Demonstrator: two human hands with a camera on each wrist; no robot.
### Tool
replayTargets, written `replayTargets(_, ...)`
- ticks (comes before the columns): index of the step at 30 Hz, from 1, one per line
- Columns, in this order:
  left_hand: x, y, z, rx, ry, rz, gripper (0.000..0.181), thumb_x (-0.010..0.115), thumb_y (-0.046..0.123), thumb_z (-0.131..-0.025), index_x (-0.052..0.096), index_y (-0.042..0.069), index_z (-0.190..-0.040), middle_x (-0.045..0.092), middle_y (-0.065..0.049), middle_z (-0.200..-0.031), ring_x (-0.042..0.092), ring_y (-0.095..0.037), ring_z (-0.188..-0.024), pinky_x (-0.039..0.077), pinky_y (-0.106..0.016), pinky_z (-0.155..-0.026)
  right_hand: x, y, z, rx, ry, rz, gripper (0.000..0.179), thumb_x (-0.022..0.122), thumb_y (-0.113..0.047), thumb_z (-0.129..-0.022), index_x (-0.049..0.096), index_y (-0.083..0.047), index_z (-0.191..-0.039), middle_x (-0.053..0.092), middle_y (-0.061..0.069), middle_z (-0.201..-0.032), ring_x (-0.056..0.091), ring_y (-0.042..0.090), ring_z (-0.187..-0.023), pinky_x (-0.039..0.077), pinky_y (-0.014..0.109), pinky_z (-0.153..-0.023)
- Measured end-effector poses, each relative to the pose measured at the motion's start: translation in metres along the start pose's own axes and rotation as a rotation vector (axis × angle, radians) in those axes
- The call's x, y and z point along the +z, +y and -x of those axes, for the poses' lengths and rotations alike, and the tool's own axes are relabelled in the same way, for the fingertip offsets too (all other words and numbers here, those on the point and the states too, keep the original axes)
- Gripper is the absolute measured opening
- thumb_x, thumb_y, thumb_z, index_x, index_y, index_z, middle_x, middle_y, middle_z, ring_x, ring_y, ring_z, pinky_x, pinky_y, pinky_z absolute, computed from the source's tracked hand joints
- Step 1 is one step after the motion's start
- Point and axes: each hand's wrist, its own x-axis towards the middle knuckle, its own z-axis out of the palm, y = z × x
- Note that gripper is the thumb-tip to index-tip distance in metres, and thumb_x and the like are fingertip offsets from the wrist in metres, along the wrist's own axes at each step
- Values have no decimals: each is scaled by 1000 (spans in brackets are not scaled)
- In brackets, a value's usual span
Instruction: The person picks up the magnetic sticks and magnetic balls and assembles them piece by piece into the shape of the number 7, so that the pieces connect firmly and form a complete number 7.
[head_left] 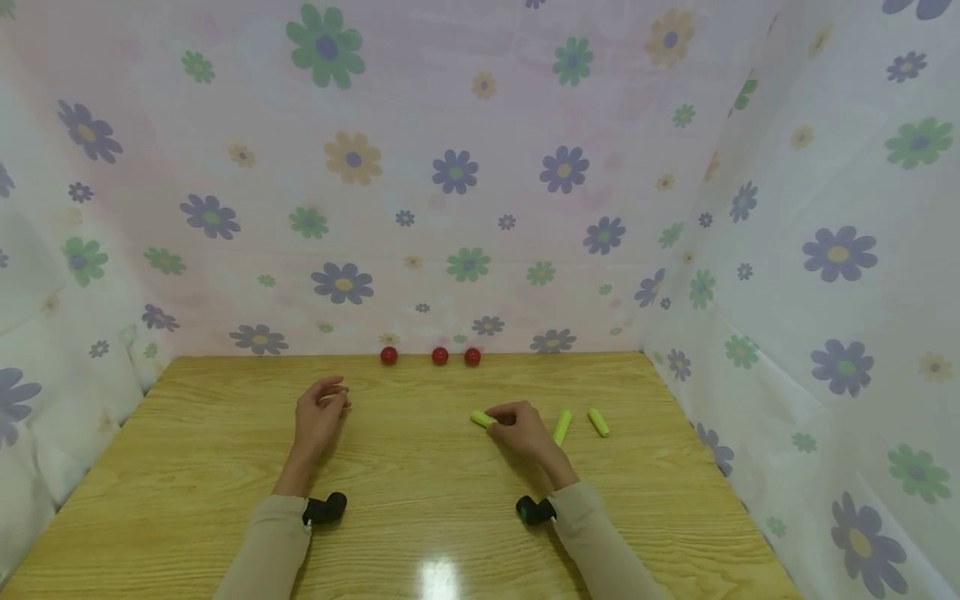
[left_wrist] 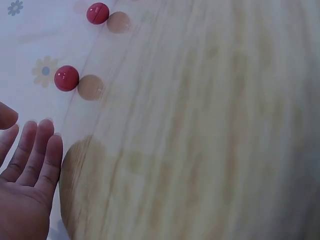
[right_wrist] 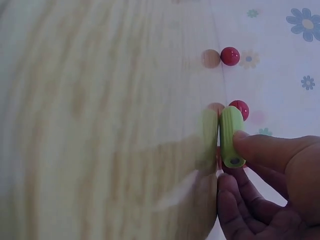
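My right hand (head_left: 522, 429) pinches a short yellow-green ribbed stick (right_wrist: 231, 135) between thumb and fingers, close over the wooden table. The stick's near end shows a dark round spot in the right wrist view. Beside that hand, to its right, lie a longer yellow-green stick (head_left: 563, 424), partly hidden by the hand, and a shorter one (head_left: 598, 422). My left hand (head_left: 318, 421) is held over the left part of the table with relaxed fingers and holds nothing. In the left wrist view its fingers point toward a red ball (left_wrist: 67, 78).
At the back edge of the wooden table (head_left: 405, 467) sit a left red ball (head_left: 388, 356), a middle red ball (head_left: 440, 356) and a right red ball (head_left: 472, 357). A flowered cloth (head_left: 405, 267) rises behind them and along both sides.
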Motion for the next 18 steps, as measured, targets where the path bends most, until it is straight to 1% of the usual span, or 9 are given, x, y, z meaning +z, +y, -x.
replayTargets(3,3,-3,-2,0,2,-4,34,54,-2,-103,57,-10,-136,59,-34,-123,64,2,-77,55,-14,-70,2,0,-2,-12,1,-6,23,72,-5,-96,76,-1,-118,75,14,-111,68,21,-95,57,35,-82)
replayTargets(8,8,-3,-6,23,-1,-13,34,55,-6,-100,57,-14,-133,61,-34,-117,64,1,-75,55,-15,-70,7,-1,-8,-47,4,-27,24,67,-3,-97,75,2,-119,74,17,-109,67,19,-90,55,29,-75)
replayTargets(13,12,-3,-7,33,-8,-26,35,55,-6,-100,56,-15,-134,62,-34,-116,65,2,-75,55,-14,-69,13,-4,-13,-30,10,-58,23,65,-2,-98,75,1,-119,74,18,-112,66,18,-89,54,26,-74)
replayTargets(18,17,-3,-11,33,-7,-16,35,57,-5,-101,57,-14,-134,61,-35,-118,66,1,-77,54,-13,-70,14,-5,-15,-24,15,-79,23,64,-3,-100,73,1,-121,73,18,-115,67,21,-92,54,28,-75)
